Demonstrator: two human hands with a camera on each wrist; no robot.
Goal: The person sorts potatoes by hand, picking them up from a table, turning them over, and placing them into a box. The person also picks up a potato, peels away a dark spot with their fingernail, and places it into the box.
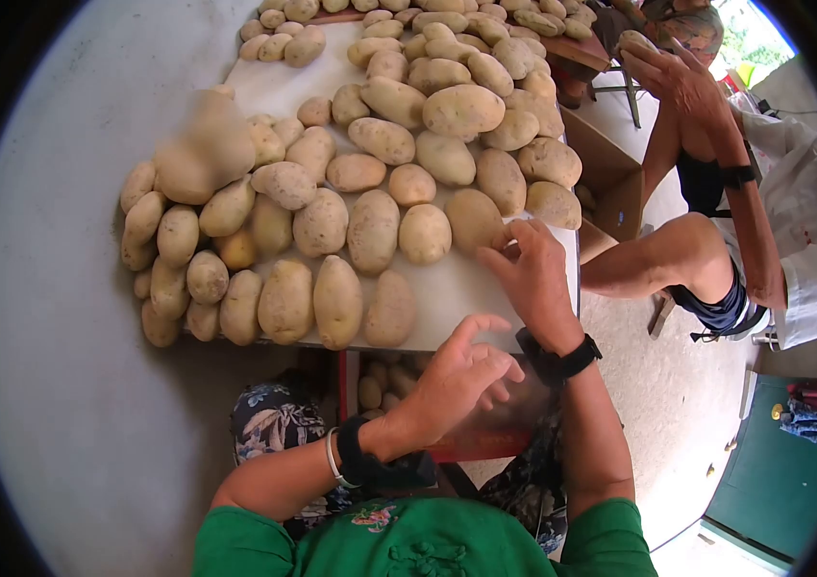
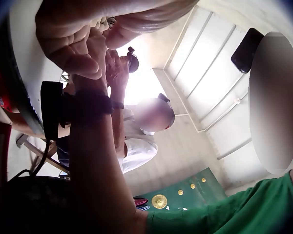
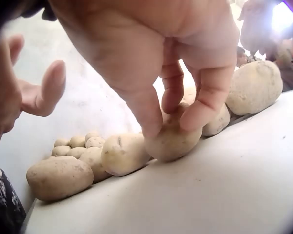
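Note:
On the white tabletop, my right hand [image 1: 535, 279] reaches to the near right end of the front rows of potatoes. In the right wrist view, its thumb and fingertips pinch a potato [image 3: 173, 141] from above, and the potato sits on the table surface. My left hand [image 1: 457, 380] hovers by the table's front edge, fingers loosely bent, holding nothing. The left wrist view has this hand [image 2: 68, 36] across its top, partly over the right arm. A row of potatoes [image 1: 338, 303] lies along the near edge, left of both hands.
Many more potatoes [image 1: 437, 72] cover the table's far side. Below the near edge stands a red crate [image 1: 476, 444] with potatoes inside. Another person [image 1: 764, 231] sits at the right, beside a cardboard box [image 1: 610, 173]. A green door [image 1: 774, 471] lies beyond.

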